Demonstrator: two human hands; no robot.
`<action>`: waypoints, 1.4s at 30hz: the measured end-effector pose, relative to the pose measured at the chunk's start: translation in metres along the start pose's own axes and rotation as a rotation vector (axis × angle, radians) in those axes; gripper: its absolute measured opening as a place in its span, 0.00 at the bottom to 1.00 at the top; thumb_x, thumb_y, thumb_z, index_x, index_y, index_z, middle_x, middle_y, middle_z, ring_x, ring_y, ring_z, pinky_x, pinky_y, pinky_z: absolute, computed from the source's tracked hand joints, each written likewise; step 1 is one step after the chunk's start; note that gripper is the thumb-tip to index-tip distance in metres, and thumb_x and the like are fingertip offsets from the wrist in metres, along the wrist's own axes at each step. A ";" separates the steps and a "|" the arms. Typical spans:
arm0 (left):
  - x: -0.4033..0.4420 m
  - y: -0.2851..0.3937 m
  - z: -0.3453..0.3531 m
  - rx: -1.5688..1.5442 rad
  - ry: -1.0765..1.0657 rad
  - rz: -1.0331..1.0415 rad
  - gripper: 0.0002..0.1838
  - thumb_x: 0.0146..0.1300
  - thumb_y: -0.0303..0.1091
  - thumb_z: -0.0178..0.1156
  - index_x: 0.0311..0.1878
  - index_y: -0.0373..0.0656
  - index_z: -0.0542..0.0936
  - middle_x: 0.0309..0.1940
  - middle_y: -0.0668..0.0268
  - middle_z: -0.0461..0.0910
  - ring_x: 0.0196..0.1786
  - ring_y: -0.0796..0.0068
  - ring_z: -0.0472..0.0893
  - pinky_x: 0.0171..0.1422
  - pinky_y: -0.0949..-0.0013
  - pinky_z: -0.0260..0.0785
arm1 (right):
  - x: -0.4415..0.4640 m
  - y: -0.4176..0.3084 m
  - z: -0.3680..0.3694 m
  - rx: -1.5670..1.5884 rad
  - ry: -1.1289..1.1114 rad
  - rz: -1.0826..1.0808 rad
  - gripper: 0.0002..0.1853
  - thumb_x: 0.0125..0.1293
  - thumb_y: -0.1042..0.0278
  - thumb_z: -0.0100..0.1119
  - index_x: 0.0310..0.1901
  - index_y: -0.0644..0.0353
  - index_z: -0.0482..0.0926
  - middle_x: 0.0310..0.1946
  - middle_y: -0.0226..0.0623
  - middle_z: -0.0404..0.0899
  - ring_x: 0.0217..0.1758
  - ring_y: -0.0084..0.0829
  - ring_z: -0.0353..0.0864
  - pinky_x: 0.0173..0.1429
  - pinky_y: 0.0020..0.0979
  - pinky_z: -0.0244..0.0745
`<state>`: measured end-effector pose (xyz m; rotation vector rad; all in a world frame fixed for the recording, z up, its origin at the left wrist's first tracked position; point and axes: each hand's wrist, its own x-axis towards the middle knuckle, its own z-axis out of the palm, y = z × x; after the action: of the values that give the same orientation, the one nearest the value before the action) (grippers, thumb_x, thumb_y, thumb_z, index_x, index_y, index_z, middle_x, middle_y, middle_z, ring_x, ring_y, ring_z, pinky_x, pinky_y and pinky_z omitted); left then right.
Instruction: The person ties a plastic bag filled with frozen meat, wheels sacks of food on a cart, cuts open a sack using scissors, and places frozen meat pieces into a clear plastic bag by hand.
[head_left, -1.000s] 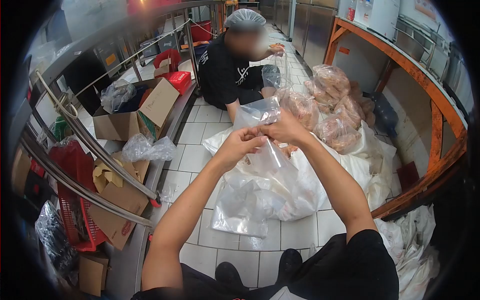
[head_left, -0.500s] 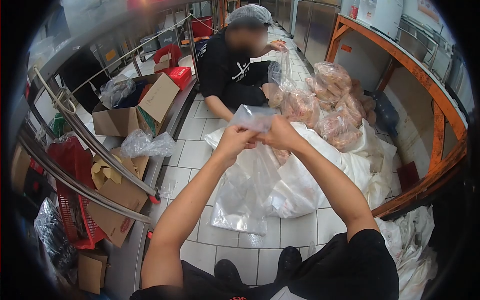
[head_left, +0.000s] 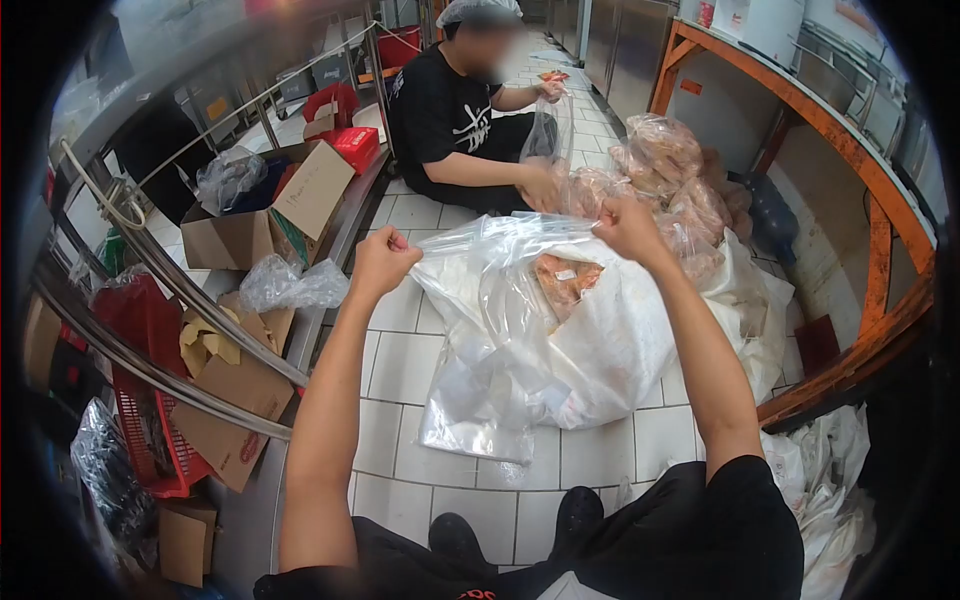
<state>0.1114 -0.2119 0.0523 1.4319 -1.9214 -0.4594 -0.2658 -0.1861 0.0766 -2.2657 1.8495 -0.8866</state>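
Observation:
A clear plastic bag (head_left: 505,240) is stretched wide between my two hands, its top edge pulled taut. My left hand (head_left: 385,262) pinches one corner of it and my right hand (head_left: 628,232) grips the other corner. Below it, a large white sack (head_left: 610,360) lies on the floor, with orange-brown food pieces (head_left: 567,282) showing in its opening; I cannot tell what kind. A stack of flat clear bags (head_left: 478,425) rests against the sack's left side, on the tiles.
Opposite me a co-worker (head_left: 465,115) sits on the floor, holding a clear bag. Filled bags (head_left: 665,155) are piled at the right, beside an orange-framed table (head_left: 870,180). Along the left, a metal rack (head_left: 335,250) carries a cardboard box (head_left: 240,240) and a red crate (head_left: 165,420).
My hands have moved apart, spreading the clear bag that was bunched between them. The co-worker's near arm has shifted toward the filled bags, and the food in the sack's opening shows more.

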 end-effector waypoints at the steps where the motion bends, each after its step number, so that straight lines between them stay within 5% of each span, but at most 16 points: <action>1: 0.001 -0.001 0.000 0.068 0.113 0.024 0.08 0.52 0.28 0.64 0.33 0.35 0.79 0.28 0.63 0.80 0.32 0.72 0.81 0.36 0.71 0.73 | -0.003 0.000 0.003 -0.120 0.121 0.002 0.10 0.46 0.70 0.63 0.28 0.62 0.73 0.23 0.39 0.73 0.29 0.31 0.78 0.33 0.37 0.71; 2: 0.003 0.001 0.004 0.066 0.111 0.022 0.08 0.52 0.28 0.64 0.33 0.35 0.79 0.28 0.63 0.80 0.32 0.72 0.81 0.36 0.71 0.73 | -0.003 -0.005 0.014 -0.098 0.100 0.035 0.16 0.48 0.69 0.64 0.38 0.62 0.71 0.28 0.45 0.76 0.34 0.43 0.80 0.39 0.41 0.72; 4: 0.004 0.016 0.018 -0.715 -0.135 -0.308 0.14 0.51 0.29 0.67 0.39 0.33 0.77 0.29 0.61 0.79 0.31 0.71 0.80 0.36 0.70 0.72 | -0.009 -0.034 0.030 0.490 -0.042 0.246 0.23 0.47 0.66 0.67 0.44 0.62 0.68 0.30 0.50 0.77 0.39 0.50 0.79 0.44 0.43 0.72; 7: -0.013 0.059 0.035 -0.730 -0.273 -0.122 0.13 0.51 0.29 0.68 0.36 0.37 0.75 0.27 0.66 0.74 0.28 0.76 0.75 0.32 0.74 0.67 | -0.020 -0.058 0.061 0.304 -0.149 0.162 0.26 0.47 0.65 0.70 0.45 0.62 0.67 0.28 0.49 0.76 0.39 0.50 0.80 0.45 0.42 0.73; 8: -0.006 0.044 0.045 -0.586 -0.095 -0.095 0.13 0.49 0.27 0.69 0.31 0.40 0.72 0.23 0.69 0.69 0.24 0.79 0.69 0.27 0.74 0.63 | -0.015 -0.029 0.079 0.134 0.010 0.013 0.24 0.45 0.66 0.71 0.41 0.62 0.68 0.26 0.47 0.75 0.36 0.49 0.79 0.43 0.42 0.71; 15: 0.003 0.001 0.008 -0.552 -0.014 -0.227 0.17 0.57 0.32 0.66 0.21 0.47 0.66 0.17 0.73 0.67 0.20 0.83 0.68 0.22 0.76 0.58 | -0.010 -0.003 0.041 -0.093 0.179 0.014 0.12 0.52 0.72 0.65 0.35 0.60 0.71 0.26 0.41 0.76 0.30 0.40 0.79 0.35 0.44 0.71; 17: 0.003 0.014 0.005 -0.588 -0.057 -0.259 0.14 0.60 0.38 0.63 0.23 0.45 0.71 0.17 0.72 0.68 0.21 0.82 0.68 0.24 0.76 0.59 | -0.012 -0.020 0.047 0.925 0.032 0.697 0.10 0.58 0.68 0.62 0.37 0.59 0.72 0.31 0.35 0.76 0.32 0.33 0.79 0.37 0.46 0.73; 22: -0.016 0.059 0.055 -0.620 -0.391 -0.294 0.17 0.62 0.45 0.60 0.32 0.37 0.78 0.21 0.69 0.74 0.22 0.78 0.69 0.30 0.68 0.64 | 0.000 -0.049 0.087 1.469 0.120 0.635 0.08 0.58 0.78 0.54 0.41 0.61 0.75 0.33 0.36 0.78 0.37 0.34 0.78 0.42 0.42 0.73; 23: -0.006 0.041 0.058 -0.628 -0.388 -0.294 0.17 0.62 0.45 0.60 0.32 0.37 0.78 0.21 0.69 0.74 0.22 0.78 0.69 0.30 0.68 0.64 | 0.002 -0.037 0.081 1.461 0.117 0.634 0.08 0.58 0.78 0.54 0.41 0.61 0.75 0.33 0.36 0.78 0.37 0.34 0.78 0.42 0.42 0.73; 25: 0.018 -0.023 0.051 -0.134 0.064 0.091 0.18 0.60 0.41 0.61 0.25 0.34 0.78 0.19 0.55 0.77 0.20 0.66 0.72 0.29 0.62 0.65 | -0.012 -0.021 0.041 0.080 0.224 0.018 0.10 0.49 0.83 0.52 0.35 0.64 0.77 0.31 0.46 0.79 0.38 0.40 0.78 0.43 0.40 0.72; 30: 0.002 -0.029 0.010 -0.066 0.157 -0.047 0.16 0.57 0.38 0.63 0.22 0.34 0.77 0.18 0.47 0.73 0.21 0.52 0.73 0.31 0.56 0.65 | -0.029 0.018 0.053 0.029 0.205 -0.022 0.11 0.44 0.82 0.54 0.32 0.63 0.78 0.32 0.50 0.79 0.39 0.46 0.80 0.43 0.38 0.72; 33: -0.004 -0.026 0.018 -0.012 0.116 0.232 0.19 0.58 0.38 0.63 0.20 0.34 0.72 0.13 0.56 0.71 0.19 0.63 0.67 0.30 0.59 0.63 | -0.029 -0.001 0.022 0.121 0.065 -0.123 0.10 0.46 0.80 0.58 0.33 0.62 0.77 0.31 0.49 0.79 0.39 0.48 0.80 0.44 0.40 0.73; 35: -0.011 -0.058 -0.003 0.072 0.118 0.153 0.15 0.56 0.34 0.65 0.22 0.36 0.72 0.15 0.53 0.71 0.20 0.58 0.70 0.30 0.58 0.64 | -0.036 0.023 -0.022 -0.005 0.121 0.259 0.11 0.47 0.78 0.61 0.34 0.63 0.75 0.30 0.51 0.78 0.39 0.49 0.79 0.45 0.40 0.73; 39: -0.011 -0.060 0.010 0.135 0.399 0.225 0.10 0.52 0.27 0.67 0.34 0.40 0.74 0.26 0.51 0.76 0.23 0.54 0.74 0.30 0.60 0.67 | -0.052 0.074 0.024 -0.259 0.118 0.187 0.11 0.49 0.74 0.63 0.35 0.64 0.73 0.27 0.51 0.77 0.34 0.43 0.79 0.37 0.38 0.73; 41: -0.011 -0.070 0.028 0.046 0.485 0.243 0.15 0.52 0.27 0.67 0.40 0.40 0.72 0.28 0.58 0.75 0.25 0.62 0.75 0.31 0.64 0.68 | -0.047 0.048 0.028 0.705 0.065 0.468 0.10 0.51 0.71 0.63 0.32 0.64 0.73 0.24 0.51 0.76 0.29 0.37 0.78 0.30 0.36 0.72; 42: -0.016 -0.062 0.033 -0.228 0.237 0.011 0.15 0.51 0.28 0.68 0.39 0.40 0.73 0.26 0.61 0.73 0.26 0.67 0.74 0.31 0.66 0.68 | -0.052 0.034 0.032 0.710 0.058 0.485 0.10 0.51 0.71 0.63 0.32 0.64 0.73 0.24 0.51 0.76 0.29 0.37 0.78 0.30 0.36 0.72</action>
<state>0.1336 -0.2208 -0.0155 1.2670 -1.6323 -0.4652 -0.2852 -0.1562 0.0161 -1.3189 1.6234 -1.2517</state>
